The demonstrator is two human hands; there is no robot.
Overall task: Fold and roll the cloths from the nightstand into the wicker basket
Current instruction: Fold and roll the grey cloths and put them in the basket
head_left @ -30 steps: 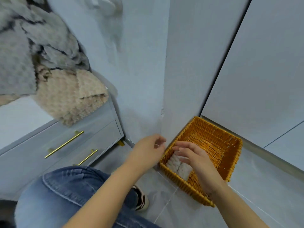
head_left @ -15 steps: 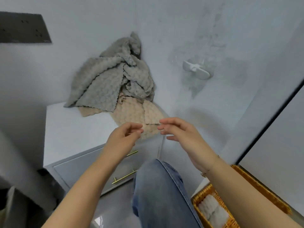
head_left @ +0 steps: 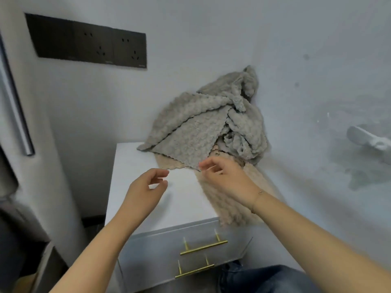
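Head view: grey cloth [head_left: 198, 132] heaped in back corner of nightstand [head_left: 135, 166], over beige cloth [head_left: 228, 199] that droops past front edge. I judge both light, limp, plush; best taken at corners. Grey flap's point aims toward me, long edge running left-back. Right hand [head_left: 226, 178] grip at that corner, pinch unclear. Left hand [head_left: 146, 187] loosely curled, holding nothing.

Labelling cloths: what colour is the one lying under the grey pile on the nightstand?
Beige cloth, with a nubby texture; seen in the head view.
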